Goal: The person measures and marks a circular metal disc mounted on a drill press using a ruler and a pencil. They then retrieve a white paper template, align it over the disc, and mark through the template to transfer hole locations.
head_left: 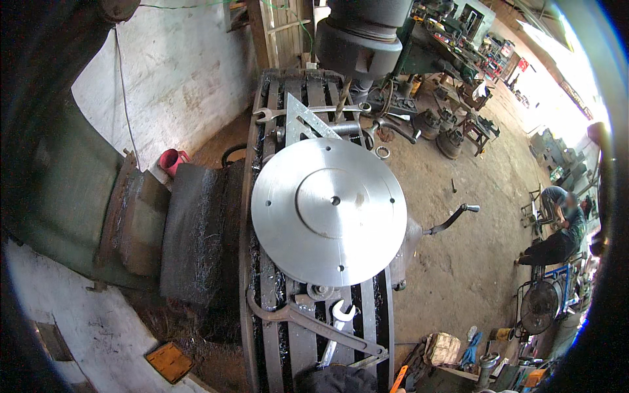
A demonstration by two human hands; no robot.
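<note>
Neither of my hands shows plainly; dark cloth (337, 380) enters at the lower edge. A round, shiny metal disc (367, 242) lies on the slotted machine table (268, 354). It has a centre hole, a raised ring and several small holes near its rim. On the near side are a hook spanner (301, 319) and an open-ended wrench (337, 327). Beyond the disc are a metal set square (304, 124) and a long wrench (314, 110). A narrow orange thing (398, 378) shows at the bottom edge; whether a hand holds it cannot be made out.
A large dark machine spindle (359, 49) hangs over the table's far end. A crank handle (452, 219) sticks out at the right. Metal shavings lie in the slots. A person (563, 223) bends low at far right, near a round fan (540, 306). A pink bucket (171, 160) stands left.
</note>
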